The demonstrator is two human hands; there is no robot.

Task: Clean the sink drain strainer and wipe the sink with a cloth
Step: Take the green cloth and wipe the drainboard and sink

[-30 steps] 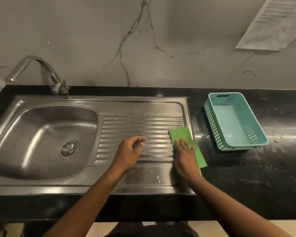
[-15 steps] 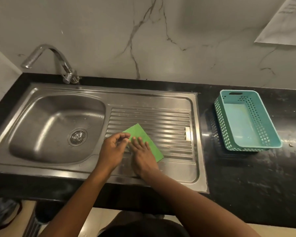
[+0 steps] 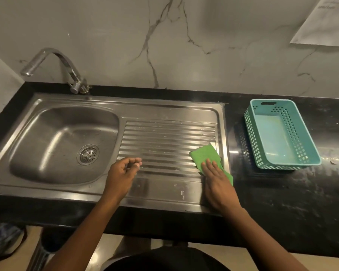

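Cloth (image 3: 205, 155), green, lies flat at the right end of the ribbed drainboard (image 3: 164, 141), its near-right corner spilling over the sink's right rim toward the black counter (image 3: 282, 192). Right hand (image 3: 216, 178) presses palm-down on the cloth's near part, fingers straight and close together, flat on the fabric, not gripping it. Left hand (image 3: 123, 173) sits at the near-left part of the drainboard, well apart from the cloth, fingers loosely curled with thumb near the fingertips, holding nothing visible; can't tell if it touches the metal. Drain strainer (image 3: 88, 154) sits in place at the bottom of the sink basin (image 3: 47, 145), left of both hands. A few water drops (image 3: 181, 190) show on the flat near strip of the steel. Faucet (image 3: 53, 67) stands at the far-left corner, spout pointing left. Teal perforated basket (image 3: 282, 133) rests on the counter right of the sink, near the cloth but not touching. Sheet of paper (image 3: 325, 22) hangs on the marble wall, far right. Both forearms are bare.
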